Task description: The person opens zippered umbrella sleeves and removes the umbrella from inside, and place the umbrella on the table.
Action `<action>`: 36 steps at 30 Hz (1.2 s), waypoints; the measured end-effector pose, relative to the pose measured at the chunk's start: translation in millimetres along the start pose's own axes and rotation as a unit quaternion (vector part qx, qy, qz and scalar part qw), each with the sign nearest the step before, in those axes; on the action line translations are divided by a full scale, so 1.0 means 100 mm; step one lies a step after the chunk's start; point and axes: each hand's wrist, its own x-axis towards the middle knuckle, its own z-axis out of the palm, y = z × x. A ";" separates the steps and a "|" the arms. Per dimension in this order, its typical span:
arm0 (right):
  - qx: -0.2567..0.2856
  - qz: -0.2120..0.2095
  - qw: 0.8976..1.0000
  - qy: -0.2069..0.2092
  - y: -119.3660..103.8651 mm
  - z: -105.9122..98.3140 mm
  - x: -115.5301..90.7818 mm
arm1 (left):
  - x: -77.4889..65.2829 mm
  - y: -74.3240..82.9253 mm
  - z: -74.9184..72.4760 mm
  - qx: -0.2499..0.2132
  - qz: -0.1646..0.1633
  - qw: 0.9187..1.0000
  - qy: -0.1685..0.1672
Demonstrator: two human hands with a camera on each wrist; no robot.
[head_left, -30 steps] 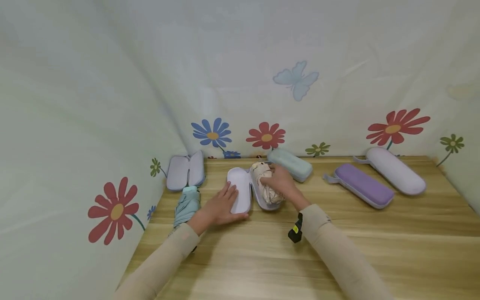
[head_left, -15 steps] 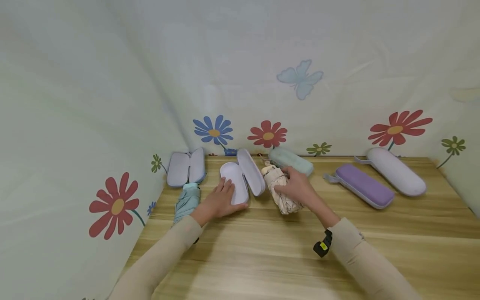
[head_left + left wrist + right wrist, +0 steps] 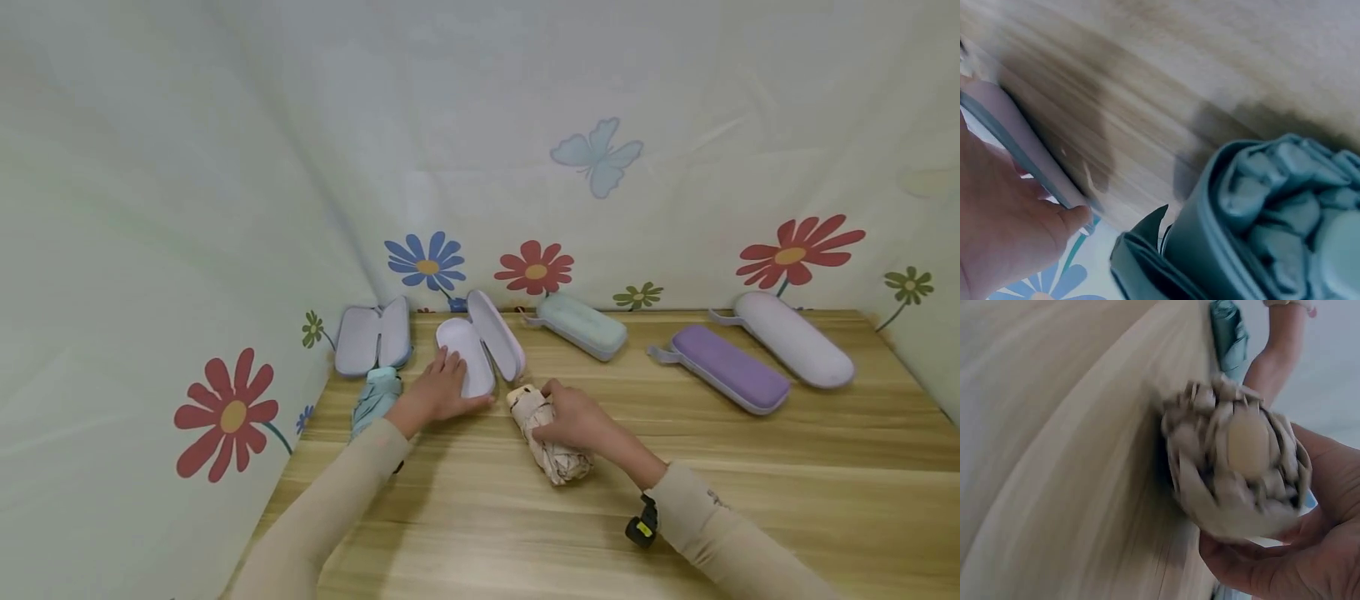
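Observation:
My right hand (image 3: 579, 418) grips a folded beige umbrella (image 3: 553, 446) by its side, over the table in front of the cases. The right wrist view shows the umbrella's bunched cloth end (image 3: 1235, 456), slightly blurred, with fingers and thumb around it. My left hand (image 3: 441, 390) rests on an unzipped pale lilac umbrella case (image 3: 467, 337), fingers spread over its left half and thumb along the near edge. Its right half stands tilted up. In the left wrist view, a fingertip lies on the case's rim. A folded teal umbrella (image 3: 372, 402) lies left of that hand, partly hidden by the forearm.
Another unzipped case (image 3: 358, 340) lies at the back left. A zipped mint case (image 3: 581, 323) sits by the back wall sheet. At right are a purple case (image 3: 727, 367) and a pale lilac case (image 3: 795, 340), each with a strap. The wooden table (image 3: 675, 450) extends in front.
My right hand has lifted the beige umbrella out of the case, moved right with it, then toward me. The case has shifted left and back under my left hand, its right half tilting up.

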 end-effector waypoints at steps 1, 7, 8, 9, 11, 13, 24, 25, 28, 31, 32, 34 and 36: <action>0.000 0.004 1.000 0.002 -0.02 0.03 0.01 | 0.01 0.00 -0.01 0.005 0.005 1.000 0.000; 0.013 0.016 1.000 0.016 -0.13 0.12 0.08 | 0.07 0.00 -0.09 0.041 0.042 0.998 0.004; 0.014 0.017 1.000 0.016 -0.14 0.12 0.08 | 0.08 0.00 -0.09 0.044 0.044 0.998 0.000; 0.015 0.020 1.000 0.015 -0.14 0.13 0.09 | 0.08 0.00 -0.09 0.047 0.045 0.998 -0.004; 0.015 0.020 1.000 0.013 -0.14 0.14 0.09 | 0.08 0.01 -0.10 0.051 0.045 0.998 -0.010; 0.015 0.015 1.000 0.007 -0.13 0.13 0.10 | 0.08 0.02 -0.11 0.056 0.045 0.997 -0.014; -0.002 -0.056 0.996 0.075 0.23 -0.37 0.10 | -0.08 0.61 -0.31 -0.019 0.041 0.997 0.066; -0.017 -0.069 0.993 0.094 0.27 -0.41 0.10 | -0.11 0.72 -0.32 -0.032 0.032 0.997 0.066; -0.051 -0.090 0.986 0.132 0.39 -0.50 0.10 | -0.15 0.97 -0.26 -0.055 -0.008 0.997 0.054; -0.071 -0.096 0.983 0.143 0.48 -0.55 0.09 | -0.18 1.13 -0.15 -0.066 -0.054 0.996 0.030; -0.074 -0.094 0.982 0.143 0.50 -0.57 0.08 | -0.18 1.17 -0.11 -0.066 -0.067 0.995 0.024; -0.078 -0.093 0.982 0.145 0.53 -0.60 0.07 | -0.18 1.21 -0.05 -0.065 -0.086 0.994 0.011; -0.082 -0.096 0.981 0.150 0.55 -0.62 0.05 | -0.18 1.21 -0.02 -0.060 -0.092 0.994 0.005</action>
